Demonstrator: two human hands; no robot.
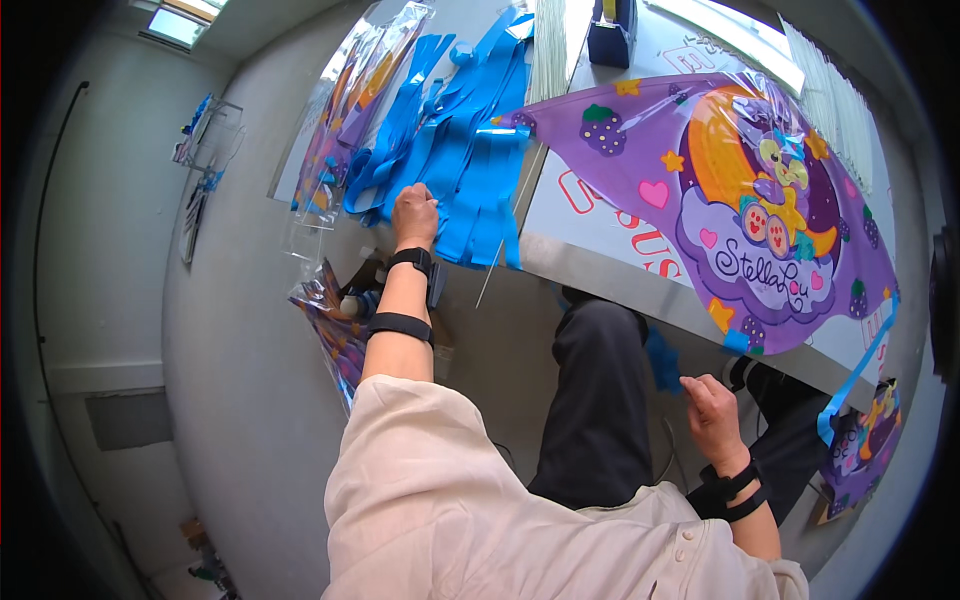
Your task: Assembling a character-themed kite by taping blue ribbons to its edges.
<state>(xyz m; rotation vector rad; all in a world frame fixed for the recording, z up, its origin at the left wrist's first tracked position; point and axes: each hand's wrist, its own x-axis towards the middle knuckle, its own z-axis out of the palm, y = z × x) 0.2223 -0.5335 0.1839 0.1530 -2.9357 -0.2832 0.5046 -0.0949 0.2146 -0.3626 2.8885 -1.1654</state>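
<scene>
A purple kite (640, 150) printed with a cartoon figure, a moon, stars and berries lies spread over the table's right part. Blue ribbon strips (470, 180) are heaped left of it and hang over the near edge. My left hand (415, 218) is closed at the left side of this heap; what its fingers hold, if anything, is hidden. Below the table edge, my right hand (712, 410) is closed in a pinch beside a blue piece (660, 360); I cannot tell whether it grips it. A blue strip (862, 375) hangs from the kite's right corner.
A thin rod (490, 270) sticks out past the table edge (610, 270). Bundles of thin white rods (548, 60) lie farther back, near a dark box (612, 35). Clear-wrapped purple printed sheets (350, 120) lie at the left. A wire rack (215, 135) is on the wall.
</scene>
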